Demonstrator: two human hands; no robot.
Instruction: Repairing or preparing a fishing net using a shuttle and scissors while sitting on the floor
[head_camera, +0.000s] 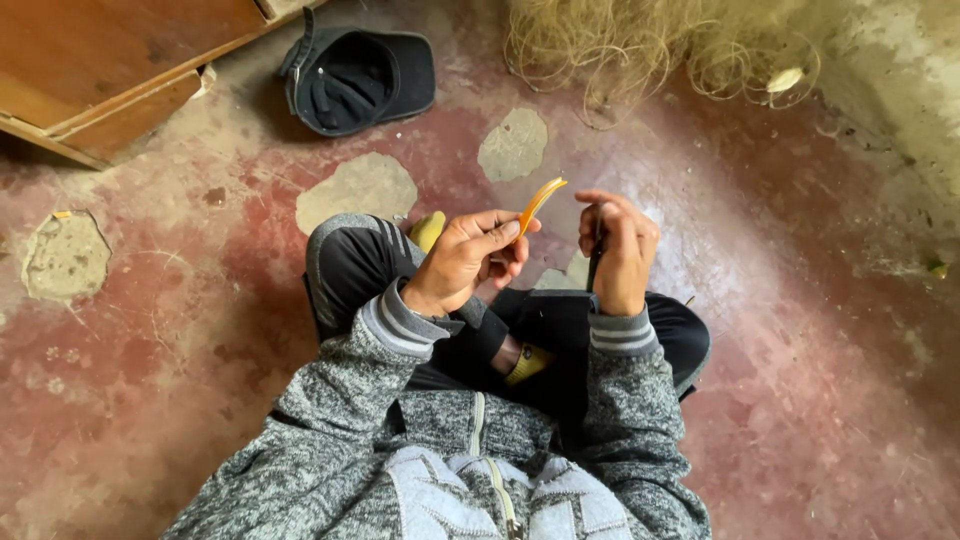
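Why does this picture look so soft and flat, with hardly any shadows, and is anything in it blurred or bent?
Head view: the light is soft and even, with no hard shadows or glare on the red floor. The left hand, pinching an orange strip, and the right hand look fairly sharp. The pale netting is too fine to resolve. The wide lens bends the wooden furniture at the edge.

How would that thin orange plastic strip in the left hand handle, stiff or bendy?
The thin orange plastic strip is probably springy rather than floppy: it stands up curved from the left hand without drooping. It looks light, pinched by fingertips alone. Its narrow, smooth shape might let it slip or twist in a loose grip.
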